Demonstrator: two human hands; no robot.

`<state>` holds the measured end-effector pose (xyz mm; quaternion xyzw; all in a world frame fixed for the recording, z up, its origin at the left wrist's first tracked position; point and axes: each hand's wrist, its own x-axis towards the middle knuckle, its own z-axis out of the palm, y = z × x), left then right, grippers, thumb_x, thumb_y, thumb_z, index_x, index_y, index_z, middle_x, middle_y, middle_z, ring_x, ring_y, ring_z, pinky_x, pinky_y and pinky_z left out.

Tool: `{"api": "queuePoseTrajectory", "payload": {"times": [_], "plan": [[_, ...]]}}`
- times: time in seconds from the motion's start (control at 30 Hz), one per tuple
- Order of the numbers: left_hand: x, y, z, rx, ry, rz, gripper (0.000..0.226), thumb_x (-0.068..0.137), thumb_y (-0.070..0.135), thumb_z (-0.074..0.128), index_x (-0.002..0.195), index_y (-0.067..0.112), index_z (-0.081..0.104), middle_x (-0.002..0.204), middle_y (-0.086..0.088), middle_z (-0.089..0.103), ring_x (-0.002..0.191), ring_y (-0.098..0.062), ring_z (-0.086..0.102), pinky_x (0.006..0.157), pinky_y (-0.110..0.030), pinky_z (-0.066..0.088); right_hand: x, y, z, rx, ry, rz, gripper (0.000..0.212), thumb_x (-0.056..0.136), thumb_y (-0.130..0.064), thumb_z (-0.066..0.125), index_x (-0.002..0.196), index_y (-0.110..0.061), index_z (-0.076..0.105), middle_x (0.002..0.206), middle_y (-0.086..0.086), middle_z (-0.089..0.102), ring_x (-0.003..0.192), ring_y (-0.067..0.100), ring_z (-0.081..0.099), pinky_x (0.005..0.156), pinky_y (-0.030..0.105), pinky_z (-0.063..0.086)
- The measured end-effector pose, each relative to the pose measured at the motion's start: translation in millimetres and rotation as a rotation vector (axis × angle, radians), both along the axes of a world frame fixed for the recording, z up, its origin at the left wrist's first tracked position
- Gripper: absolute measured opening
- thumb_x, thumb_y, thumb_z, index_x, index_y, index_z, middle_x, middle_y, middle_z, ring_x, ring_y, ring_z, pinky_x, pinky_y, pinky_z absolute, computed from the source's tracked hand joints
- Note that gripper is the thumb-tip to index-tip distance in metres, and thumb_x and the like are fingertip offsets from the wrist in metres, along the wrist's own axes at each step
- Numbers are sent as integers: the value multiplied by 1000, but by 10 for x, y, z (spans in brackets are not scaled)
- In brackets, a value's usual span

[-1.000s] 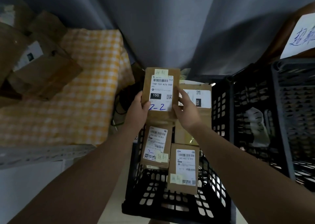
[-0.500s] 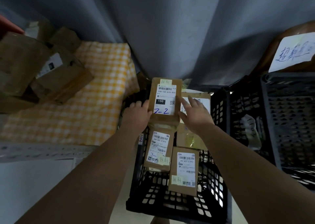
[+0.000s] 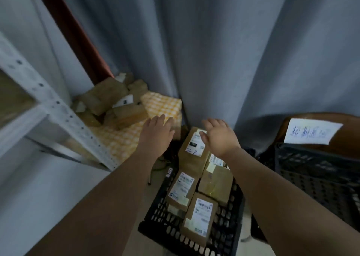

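Observation:
A brown parcel marked "2-2" [image 3: 191, 154] lies at the far end of a black plastic crate [image 3: 161, 226] among several other brown parcels with white labels. My left hand [image 3: 156, 133] hovers to the left of it, fingers spread and holding nothing. Just above the parcel's far right corner floats my right hand [image 3: 219, 134], fingers relaxed and also holding nothing. Whether the right hand touches the parcel cannot be told.
A pile of brown parcels [image 3: 115, 103] sits on a yellow checked cloth [image 3: 124, 138] at left. A white metal shelf frame [image 3: 58, 109] stands nearer left. A second black crate [image 3: 319, 170] with a handwritten paper sign [image 3: 311, 132] is at right. Grey curtain [image 3: 204, 51] hangs behind.
Both hands have let go of the "2-2" parcel, which now rests in the crate. The hands have lifted and spread apart. The camera has tilted up.

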<state>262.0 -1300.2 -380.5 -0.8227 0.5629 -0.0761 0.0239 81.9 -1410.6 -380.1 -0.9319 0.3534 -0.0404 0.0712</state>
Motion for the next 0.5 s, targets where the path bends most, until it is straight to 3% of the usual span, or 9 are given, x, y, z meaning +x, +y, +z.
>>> {"api": "queuePoseTrajectory", "payload": {"times": [0.1,0.5], "plan": [[-245,398,409,-62,-62,113,50,99,42,37,143,20,36,142,-8,45,125,-27,46,99,-39,37,-151,204,393,-80,-57,88,50,102,-36,33,146,-14,32,150,7,36,136,26,32,114,36,15],[-534,2474,2112,-288,-263,457,47,98,40,39,140,19,40,140,-6,46,128,-27,39,104,-39,29,362,1593,1935,-199,-339,475,50,100,-38,35,145,-16,36,145,4,44,130,25,40,106,37,29]]}}
